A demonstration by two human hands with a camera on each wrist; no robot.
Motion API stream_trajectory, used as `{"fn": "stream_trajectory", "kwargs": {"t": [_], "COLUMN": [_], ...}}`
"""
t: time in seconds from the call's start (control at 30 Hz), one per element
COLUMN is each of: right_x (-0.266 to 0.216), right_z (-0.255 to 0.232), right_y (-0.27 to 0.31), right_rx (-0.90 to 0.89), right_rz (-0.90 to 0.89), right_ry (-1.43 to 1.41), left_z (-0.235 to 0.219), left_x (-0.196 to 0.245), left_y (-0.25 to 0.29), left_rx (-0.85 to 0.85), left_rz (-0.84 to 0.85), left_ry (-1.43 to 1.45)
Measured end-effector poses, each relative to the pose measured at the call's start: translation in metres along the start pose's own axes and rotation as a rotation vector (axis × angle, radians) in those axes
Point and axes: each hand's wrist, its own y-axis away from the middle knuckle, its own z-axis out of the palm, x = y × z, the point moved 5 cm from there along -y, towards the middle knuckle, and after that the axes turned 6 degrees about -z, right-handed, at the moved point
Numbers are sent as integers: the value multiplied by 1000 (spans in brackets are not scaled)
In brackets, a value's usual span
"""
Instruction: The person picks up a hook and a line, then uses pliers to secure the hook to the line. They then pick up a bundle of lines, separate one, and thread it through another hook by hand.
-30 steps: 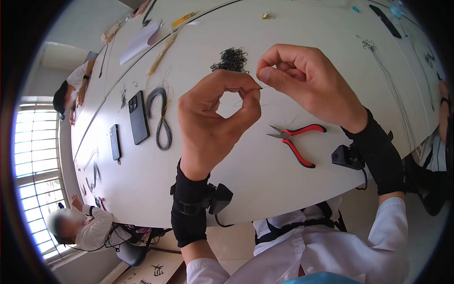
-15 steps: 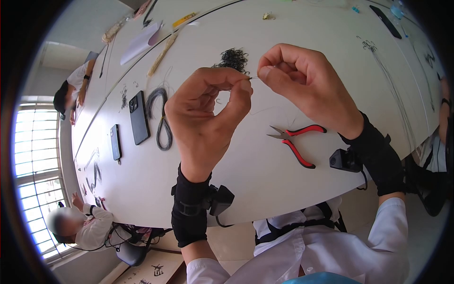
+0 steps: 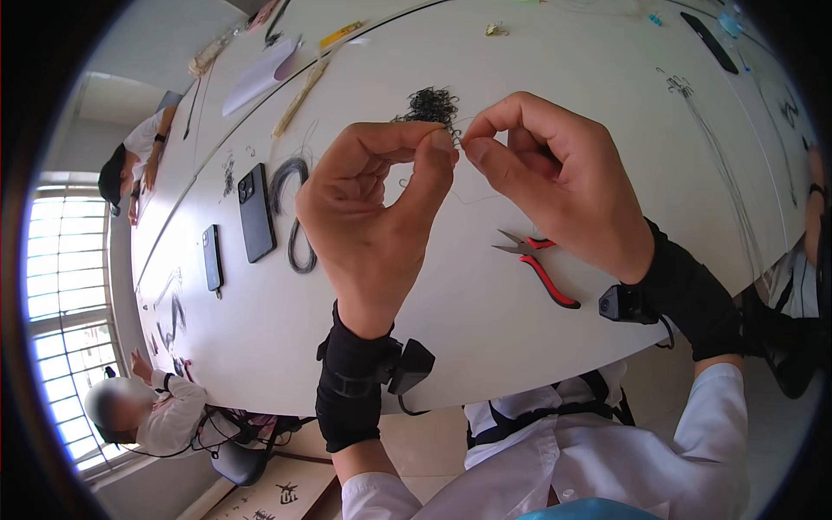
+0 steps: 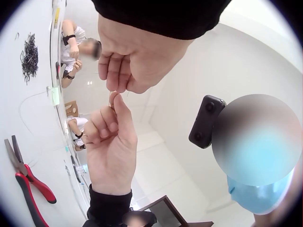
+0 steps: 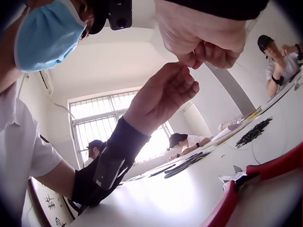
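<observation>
My left hand (image 3: 373,208) pinches a small fish hook between thumb and forefinger; the fingertips hide nearly all of it. Close beside it, the thumb and forefinger of my right hand (image 3: 563,178) pinch thin fishing line. In the left wrist view a short stretch of line (image 4: 110,98) spans the two hands' fingertips. Behind the left fingertips lies a heap of black fish hooks (image 3: 432,104) on the white table (image 3: 485,338). Red-handled pliers (image 3: 552,284) lie with jaws apart below the right hand, which partly covers one handle in the head view.
Left of the hands lie a grey coil of line (image 3: 279,186), a large phone (image 3: 256,212) and a smaller phone (image 3: 212,258). Hooks tied to long lines (image 3: 680,85) stretch along the right side. Other people sit around the table, one at far left (image 3: 139,156).
My left hand has shifted left and slightly up, and my right hand has come slightly down and left, over a pliers handle. The dark tip between the fingertips is now hidden.
</observation>
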Motion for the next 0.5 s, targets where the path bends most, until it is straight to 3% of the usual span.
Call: {"fn": "stream_trajectory", "kwargs": {"t": [0.13, 0.33, 0.5], "right_x": [-5, -16, -16], "right_z": [2, -1, -13], "right_y": [5, 4, -4], "right_rx": [-19, 17, 0], "right_rz": [-54, -320, -210], "right_ry": [85, 293, 233], "left_z": [1, 5, 13], "left_x": [-2, -4, -4], "left_y": [0, -1, 0], "left_rx": [45, 61, -30], "left_rz": [39, 227, 245], "left_ry": [-40, -264, -320]}}
